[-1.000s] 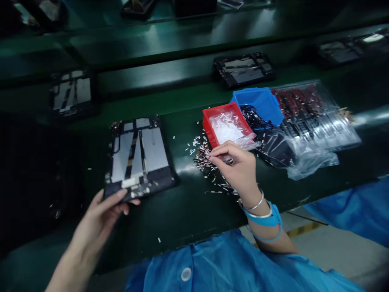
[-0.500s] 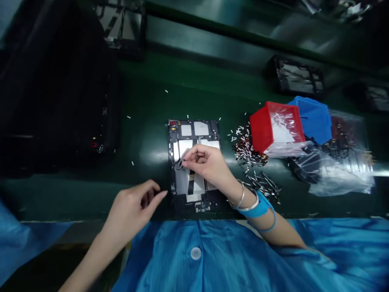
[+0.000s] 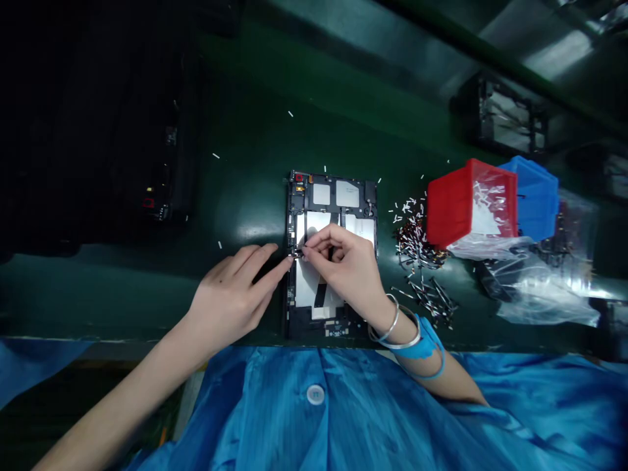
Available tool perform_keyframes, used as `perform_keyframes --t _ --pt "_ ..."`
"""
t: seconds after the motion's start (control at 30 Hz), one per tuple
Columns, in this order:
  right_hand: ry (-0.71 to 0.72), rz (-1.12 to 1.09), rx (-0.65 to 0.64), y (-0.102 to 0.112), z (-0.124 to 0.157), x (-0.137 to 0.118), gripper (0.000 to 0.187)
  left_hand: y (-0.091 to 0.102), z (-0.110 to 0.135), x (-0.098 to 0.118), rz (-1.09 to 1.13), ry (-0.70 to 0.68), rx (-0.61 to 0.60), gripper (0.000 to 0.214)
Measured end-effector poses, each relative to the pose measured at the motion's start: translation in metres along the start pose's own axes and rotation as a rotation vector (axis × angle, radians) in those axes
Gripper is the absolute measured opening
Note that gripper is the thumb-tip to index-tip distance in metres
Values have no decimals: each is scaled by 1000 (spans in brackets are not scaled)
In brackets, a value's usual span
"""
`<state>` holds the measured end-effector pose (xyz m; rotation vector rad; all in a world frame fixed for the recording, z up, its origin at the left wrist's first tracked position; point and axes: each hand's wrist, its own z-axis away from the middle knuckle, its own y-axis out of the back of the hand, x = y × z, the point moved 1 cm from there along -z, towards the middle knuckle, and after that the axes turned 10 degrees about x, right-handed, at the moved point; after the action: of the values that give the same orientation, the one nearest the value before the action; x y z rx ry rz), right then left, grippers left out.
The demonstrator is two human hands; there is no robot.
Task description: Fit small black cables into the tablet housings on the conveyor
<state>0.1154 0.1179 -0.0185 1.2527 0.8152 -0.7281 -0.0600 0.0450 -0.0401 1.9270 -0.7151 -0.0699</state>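
Observation:
An opened tablet (image 3: pixel 307 281) lies on the green bench in front of me, its silver battery panels and black frame showing. My right hand (image 3: pixel 343 261) reaches over it, thumb and index finger pinched on a small dark flex cable (image 3: pixel 298 254) at the tablet's left side; the fingers hide part of it. From the left comes my left hand (image 3: pixel 240 288), holding nothing, its fingers apart. The tip of its index finger touches the frame right beside that cable. A black ribbon strip (image 3: pixel 320 296) runs across the battery below my right hand.
Right of the tablet lie a pile of small parts with white strips (image 3: pixel 417 242) and a heap of dark slim parts (image 3: pixel 434 301). Behind them stand a red bin (image 3: pixel 449 203), a blue bin (image 3: pixel 540 199) and clear plastic bags (image 3: pixel 544 294). Stacked dark devices (image 3: pixel 152 163) fill the left.
My left hand has moved up and right from beside the tablet to its left edge, the index finger stretching out. My right hand keeps its pinch, now nearer that edge. The view has shifted.

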Motion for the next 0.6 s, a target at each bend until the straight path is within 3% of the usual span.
perform_keyframes --t 0.43,0.6 --pt "-11 97 -214 13 -29 0 5 5 -11 -2 -77 -111 -31 31" --pt "18 160 -205 14 -30 -3 8 5 -14 -1 -30 -126 -52 34"
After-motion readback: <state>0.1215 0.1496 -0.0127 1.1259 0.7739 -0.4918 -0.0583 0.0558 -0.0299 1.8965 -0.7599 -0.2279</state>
